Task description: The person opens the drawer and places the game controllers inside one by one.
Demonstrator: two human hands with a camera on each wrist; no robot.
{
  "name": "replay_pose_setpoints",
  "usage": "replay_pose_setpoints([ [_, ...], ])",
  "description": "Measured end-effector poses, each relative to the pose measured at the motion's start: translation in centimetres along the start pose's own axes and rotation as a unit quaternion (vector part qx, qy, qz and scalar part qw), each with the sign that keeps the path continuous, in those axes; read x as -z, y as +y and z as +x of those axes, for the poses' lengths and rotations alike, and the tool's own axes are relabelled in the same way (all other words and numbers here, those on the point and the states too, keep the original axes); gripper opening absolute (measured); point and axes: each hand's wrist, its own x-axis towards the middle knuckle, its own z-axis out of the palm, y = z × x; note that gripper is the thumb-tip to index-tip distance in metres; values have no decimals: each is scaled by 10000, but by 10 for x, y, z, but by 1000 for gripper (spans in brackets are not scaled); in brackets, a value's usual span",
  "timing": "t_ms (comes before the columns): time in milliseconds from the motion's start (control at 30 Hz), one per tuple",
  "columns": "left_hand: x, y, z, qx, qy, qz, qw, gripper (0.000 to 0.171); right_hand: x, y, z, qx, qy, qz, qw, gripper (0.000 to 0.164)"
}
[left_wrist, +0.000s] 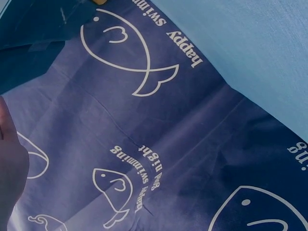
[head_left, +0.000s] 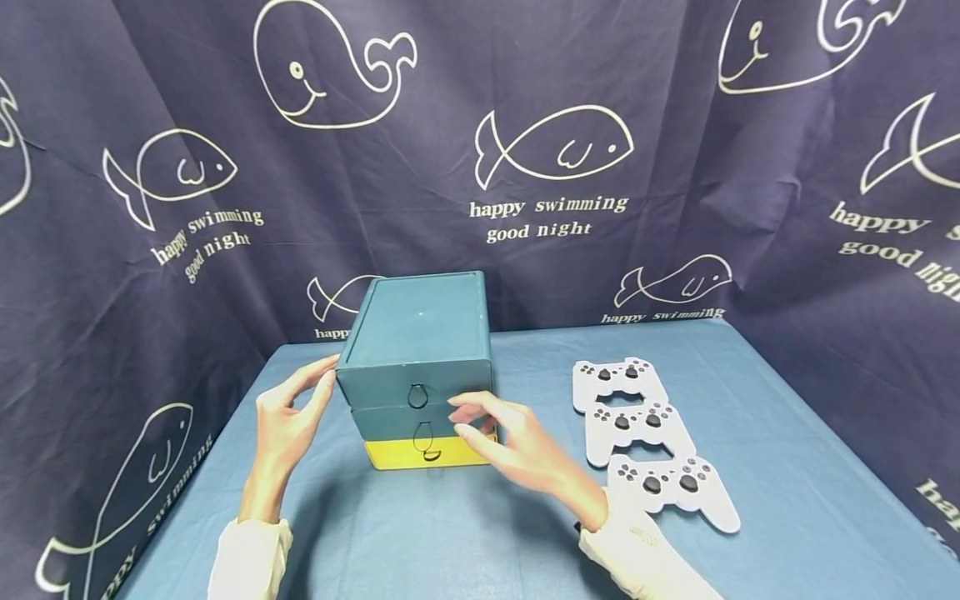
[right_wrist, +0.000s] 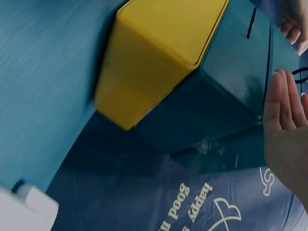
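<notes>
A small stack of drawers stands on the table: two teal drawers [head_left: 375, 387] over a yellow drawer [head_left: 390, 454]. Thin dark loops [head_left: 417, 407] hang on the teal fronts, and a black pull [head_left: 432, 456] sits on the yellow one. At the upper left front corner, the fingertips of my left hand [head_left: 288, 421] rest against the top drawer's side. My right hand [head_left: 517, 437] is held before the stack's right side, its fingers loosely bent and holding nothing. In the right wrist view, those fingertips are close to a dark loop [right_wrist: 301, 71].
Three white game controllers [head_left: 716, 504] lie in an overlapping row to the right of the drawers. A blue cloth [head_left: 450, 533] covers the table. Dark blue curtains [head_left: 555, 283] with whale and fish prints hang behind and at both sides.
</notes>
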Motion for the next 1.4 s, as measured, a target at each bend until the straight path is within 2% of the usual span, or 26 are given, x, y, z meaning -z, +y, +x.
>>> replay_pose_setpoints([
  [300,-1,2,-1,-110,77,92,9999,26,-22,-3,16,-256,174,371,9988,32],
  [567,-2,2,-3,-60,122,39,9999,24,-34,-5,24,-394,189,534,9976,31],
  [967,-2,0,-2,-82,85,30,9999,24,-43,-4,35,-458,97,639,9969,30],
  [1167,-1,-1,-2,-45,67,31,10000,24,-44,-6,37,-641,62,784,9948,28],
  [1400,-1,1,-1,-130,61,-22,9999,26,-45,-6,35,-631,121,910,9938,27],
])
